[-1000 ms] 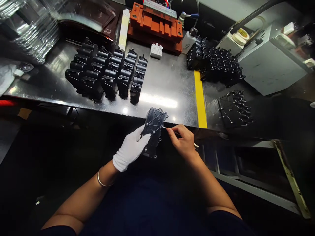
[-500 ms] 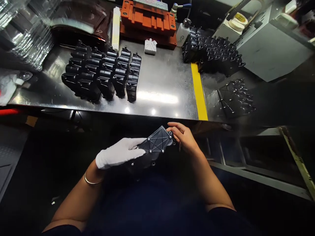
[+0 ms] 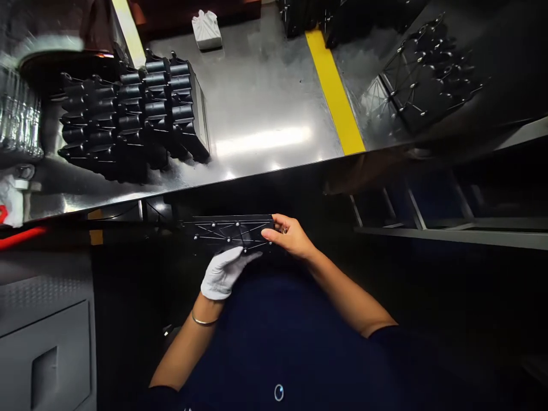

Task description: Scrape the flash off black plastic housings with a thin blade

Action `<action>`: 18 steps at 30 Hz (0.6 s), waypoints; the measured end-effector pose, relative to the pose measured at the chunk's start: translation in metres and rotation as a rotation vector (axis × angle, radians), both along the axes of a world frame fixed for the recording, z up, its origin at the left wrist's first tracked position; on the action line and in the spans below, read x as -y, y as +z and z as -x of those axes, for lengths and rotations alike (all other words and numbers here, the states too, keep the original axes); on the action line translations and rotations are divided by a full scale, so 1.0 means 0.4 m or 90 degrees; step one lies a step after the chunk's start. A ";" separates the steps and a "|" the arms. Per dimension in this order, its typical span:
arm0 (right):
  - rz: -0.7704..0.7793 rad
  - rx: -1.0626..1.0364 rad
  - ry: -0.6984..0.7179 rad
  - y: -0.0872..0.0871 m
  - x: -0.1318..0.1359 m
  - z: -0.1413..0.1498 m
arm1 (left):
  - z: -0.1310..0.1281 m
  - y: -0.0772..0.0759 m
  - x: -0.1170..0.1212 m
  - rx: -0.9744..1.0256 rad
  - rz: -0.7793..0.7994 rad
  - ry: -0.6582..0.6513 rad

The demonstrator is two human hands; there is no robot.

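Note:
I hold a flat black plastic cover [image 3: 229, 233] with raised ribs and small metal studs, lying level in front of my lap, below the table's front edge. My left hand [image 3: 222, 273], in a white glove, grips its near edge from underneath. My right hand [image 3: 290, 234], bare, pinches the cover's right end with thumb and fingers. Both hands are closed on the part.
A shiny steel table [image 3: 265, 114] carries a row of upright black covers [image 3: 128, 111] at the left, a yellow stripe [image 3: 334, 91], a stack of ribbed black covers [image 3: 428, 74] at the right and a white cloth [image 3: 206, 29]. A grey cabinet [image 3: 43, 342] stands at the lower left.
The cover has turned from tilted to lying level and come lower, toward my lap. My view has swung down and to the left.

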State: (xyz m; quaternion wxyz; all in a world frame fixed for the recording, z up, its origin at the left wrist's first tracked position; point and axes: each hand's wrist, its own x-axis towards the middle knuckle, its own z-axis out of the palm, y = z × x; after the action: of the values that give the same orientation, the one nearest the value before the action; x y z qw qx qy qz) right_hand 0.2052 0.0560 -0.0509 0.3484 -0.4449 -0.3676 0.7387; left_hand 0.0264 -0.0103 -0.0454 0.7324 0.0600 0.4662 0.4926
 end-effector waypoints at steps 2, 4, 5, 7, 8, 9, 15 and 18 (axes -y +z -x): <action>0.035 -0.020 0.028 -0.014 0.006 -0.002 | -0.012 0.000 -0.010 0.010 0.046 0.061; 0.102 -0.018 0.025 -0.041 0.020 -0.013 | -0.008 0.000 -0.025 -0.009 0.064 0.110; 0.129 -0.003 0.018 -0.059 0.031 -0.020 | -0.003 0.000 -0.031 -0.021 0.063 0.127; 0.145 0.043 0.002 -0.094 0.060 -0.031 | 0.009 -0.001 -0.036 -0.049 0.051 0.149; 0.143 0.060 -0.004 -0.108 0.074 -0.034 | 0.014 -0.001 -0.035 -0.069 0.040 0.155; 0.139 0.072 -0.011 -0.118 0.087 -0.036 | 0.017 -0.003 -0.032 -0.096 0.022 0.157; -0.113 0.203 -0.043 -0.064 0.097 -0.027 | 0.028 -0.010 -0.010 -0.292 -0.072 0.145; -0.290 0.257 0.038 0.011 0.085 -0.005 | 0.041 -0.011 -0.009 -0.337 -0.053 0.044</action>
State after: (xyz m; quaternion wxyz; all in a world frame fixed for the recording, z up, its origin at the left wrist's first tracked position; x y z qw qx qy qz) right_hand 0.2071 0.0218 -0.0463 0.3371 -0.4817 -0.5986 0.5440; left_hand 0.0098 -0.0066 -0.0499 0.5648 0.2005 0.6226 0.5030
